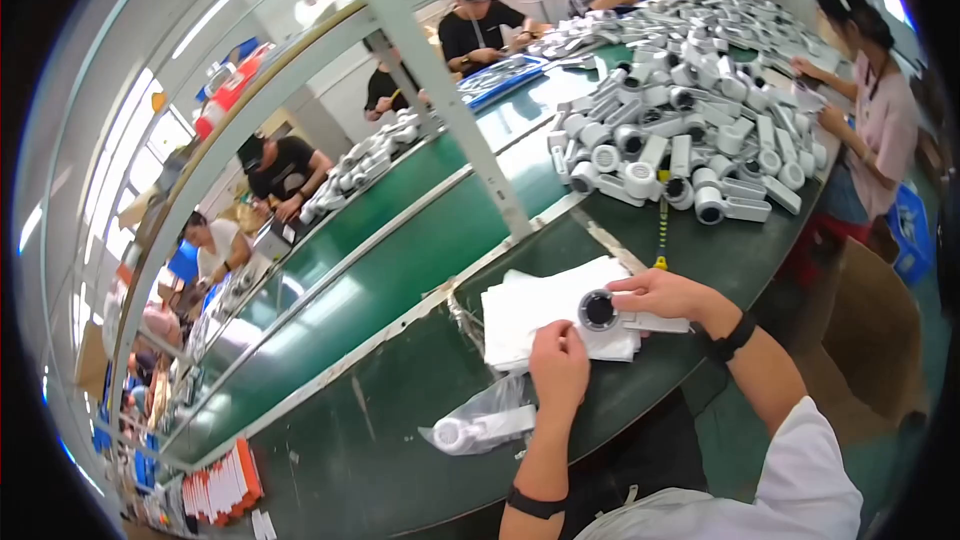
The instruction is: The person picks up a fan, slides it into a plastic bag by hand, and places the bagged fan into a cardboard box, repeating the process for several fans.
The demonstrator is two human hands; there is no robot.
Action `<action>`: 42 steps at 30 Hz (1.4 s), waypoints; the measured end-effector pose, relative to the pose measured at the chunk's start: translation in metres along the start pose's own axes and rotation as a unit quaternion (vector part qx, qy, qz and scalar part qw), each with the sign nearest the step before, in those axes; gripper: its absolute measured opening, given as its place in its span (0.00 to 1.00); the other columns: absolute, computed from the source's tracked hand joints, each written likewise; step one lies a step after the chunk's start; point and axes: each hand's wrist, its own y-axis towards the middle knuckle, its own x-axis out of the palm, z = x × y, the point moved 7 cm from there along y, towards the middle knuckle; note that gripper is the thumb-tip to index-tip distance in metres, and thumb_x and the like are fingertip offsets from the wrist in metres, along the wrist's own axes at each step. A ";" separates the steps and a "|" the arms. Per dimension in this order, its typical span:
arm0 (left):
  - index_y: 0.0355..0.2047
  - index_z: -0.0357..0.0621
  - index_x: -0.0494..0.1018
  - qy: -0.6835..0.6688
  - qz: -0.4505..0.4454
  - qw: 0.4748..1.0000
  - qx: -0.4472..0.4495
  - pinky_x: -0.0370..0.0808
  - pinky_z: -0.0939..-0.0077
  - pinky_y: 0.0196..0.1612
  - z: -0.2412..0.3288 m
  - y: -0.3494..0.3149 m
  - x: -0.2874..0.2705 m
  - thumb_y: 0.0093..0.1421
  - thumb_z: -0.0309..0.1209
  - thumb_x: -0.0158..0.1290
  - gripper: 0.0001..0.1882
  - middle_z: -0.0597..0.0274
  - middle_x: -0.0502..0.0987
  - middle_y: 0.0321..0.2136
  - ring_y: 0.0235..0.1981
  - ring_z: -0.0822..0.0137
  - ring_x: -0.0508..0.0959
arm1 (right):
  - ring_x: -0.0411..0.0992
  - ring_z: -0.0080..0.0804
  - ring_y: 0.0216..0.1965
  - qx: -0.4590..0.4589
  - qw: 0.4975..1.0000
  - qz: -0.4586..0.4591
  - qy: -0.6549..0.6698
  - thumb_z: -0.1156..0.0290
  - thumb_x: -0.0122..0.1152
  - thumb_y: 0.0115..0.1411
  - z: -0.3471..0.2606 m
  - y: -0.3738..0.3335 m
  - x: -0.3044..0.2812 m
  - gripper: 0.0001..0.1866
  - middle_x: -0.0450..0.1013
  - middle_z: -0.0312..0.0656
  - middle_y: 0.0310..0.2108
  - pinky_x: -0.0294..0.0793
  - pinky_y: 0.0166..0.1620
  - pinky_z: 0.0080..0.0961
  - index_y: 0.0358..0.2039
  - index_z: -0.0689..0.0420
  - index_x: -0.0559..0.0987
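Observation:
My right hand [668, 298] grips a white handheld device [655, 323] with a round head, its dark ringed opening [598, 310] facing up. The device is over a stack of thin white sheets or bags [530, 305], with its handle pointing right. Close by on the left, my left hand [560, 365] has its fingers curled together at the stack's front edge. What it pinches, if anything, is hidden. Nearer to me, left of my left forearm, a similar device [485, 428] lies partly inside a clear plastic bag [455, 415] on the dark green table [380, 450].
A large pile of similar white devices [690, 130] covers the far right of the table. A yellow-and-black strap or tool [662, 235] lies before it. A metal post [440, 90] rises beyond the stack. Orange-and-white boxes [222, 485] stand far left. Co-workers sit around a green conveyor [370, 220].

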 end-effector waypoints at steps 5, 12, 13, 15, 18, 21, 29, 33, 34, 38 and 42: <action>0.37 0.36 0.77 -0.048 0.046 0.995 -0.074 0.71 0.77 0.27 0.018 -0.003 0.016 0.61 0.28 0.53 0.08 0.60 0.78 0.27 0.22 0.72 0.73 | 0.73 0.21 0.30 0.024 0.999 -0.014 0.028 0.57 0.60 0.64 -0.008 -0.025 -0.025 0.27 0.77 0.40 0.39 0.77 0.30 0.22 0.60 0.57 0.72; 0.37 0.38 0.76 -0.098 0.021 0.988 -0.117 0.70 0.79 0.26 0.028 0.001 0.007 0.62 0.28 0.53 0.07 0.64 0.78 0.27 0.23 0.74 0.73 | 0.75 0.24 0.27 0.029 0.999 -0.013 -0.034 0.54 0.62 0.62 -0.006 -0.018 -0.015 0.29 0.78 0.42 0.36 0.76 0.28 0.22 0.59 0.56 0.73; 0.37 0.38 0.76 -0.098 0.021 0.988 -0.115 0.70 0.79 0.26 0.028 0.001 0.007 0.62 0.28 0.53 0.07 0.64 0.78 0.27 0.23 0.74 0.73 | 0.76 0.25 0.25 0.021 0.997 -0.004 -0.073 0.51 0.62 0.61 -0.008 -0.018 -0.014 0.30 0.78 0.44 0.35 0.76 0.30 0.24 0.59 0.55 0.73; 0.37 0.38 0.76 -0.087 0.007 0.994 -0.069 0.70 0.79 0.26 0.032 0.001 0.011 0.61 0.27 0.54 0.06 0.63 0.77 0.28 0.24 0.74 0.73 | 0.76 0.27 0.24 0.012 0.994 0.009 -0.111 0.49 0.62 0.60 -0.005 -0.018 -0.014 0.31 0.79 0.45 0.35 0.77 0.32 0.25 0.59 0.54 0.74; 0.35 0.39 0.76 -0.042 -0.014 0.998 0.033 0.71 0.77 0.27 0.055 0.000 0.010 0.60 0.25 0.55 0.04 0.62 0.76 0.29 0.26 0.70 0.75 | 0.79 0.38 0.34 -0.031 0.963 0.064 -0.260 0.42 0.57 0.59 -0.015 -0.017 -0.016 0.31 0.79 0.49 0.39 0.75 0.45 0.31 0.57 0.47 0.76; 0.34 0.39 0.75 0.053 0.022 0.988 0.142 0.73 0.74 0.29 0.065 -0.004 0.010 0.59 0.24 0.54 0.03 0.58 0.76 0.29 0.28 0.64 0.77 | 0.77 0.41 0.42 -0.001 0.947 0.092 -0.309 0.43 0.57 0.59 -0.034 -0.028 -0.012 0.30 0.78 0.49 0.41 0.74 0.48 0.32 0.56 0.48 0.76; 0.35 0.37 0.74 0.006 -0.005 0.997 0.074 0.74 0.68 0.34 0.049 -0.017 0.021 0.59 0.25 0.55 0.05 0.53 0.76 0.33 0.32 0.59 0.77 | 0.78 0.35 0.36 -0.002 0.991 0.102 -0.084 0.56 0.59 0.62 -0.010 -0.020 -0.013 0.23 0.78 0.48 0.37 0.76 0.39 0.30 0.54 0.54 0.74; 0.36 0.37 0.74 0.001 0.074 0.994 0.077 0.73 0.69 0.35 0.067 -0.011 0.013 0.57 0.28 0.58 0.09 0.54 0.77 0.30 0.29 0.60 0.76 | 0.77 0.26 0.27 0.028 0.993 0.079 0.083 0.66 0.57 0.65 -0.003 -0.021 -0.006 0.20 0.76 0.44 0.32 0.76 0.28 0.25 0.56 0.54 0.70; 0.36 0.37 0.74 0.001 0.073 0.994 0.076 0.73 0.69 0.35 0.062 -0.011 0.014 0.57 0.28 0.58 0.09 0.54 0.77 0.30 0.29 0.60 0.76 | 0.77 0.26 0.27 0.028 0.993 0.080 0.083 0.66 0.57 0.65 -0.001 -0.020 -0.005 0.20 0.76 0.44 0.32 0.76 0.28 0.25 0.56 0.54 0.70; 0.35 0.36 0.74 0.024 0.045 0.998 0.037 0.73 0.69 0.33 0.035 -0.007 0.020 0.54 0.27 0.59 0.10 0.55 0.75 0.29 0.27 0.61 0.75 | 0.77 0.28 0.29 0.036 0.992 0.058 0.108 0.67 0.57 0.65 0.000 -0.017 0.002 0.21 0.76 0.44 0.35 0.77 0.31 0.26 0.57 0.57 0.69; 0.32 0.36 0.74 0.031 0.049 0.998 0.037 0.72 0.70 0.31 0.038 -0.012 0.022 0.51 0.24 0.57 0.08 0.56 0.73 0.29 0.25 0.62 0.73 | 0.76 0.30 0.38 0.004 0.995 0.014 0.094 0.67 0.59 0.63 0.005 -0.011 0.002 0.26 0.75 0.44 0.38 0.76 0.39 0.26 0.60 0.58 0.67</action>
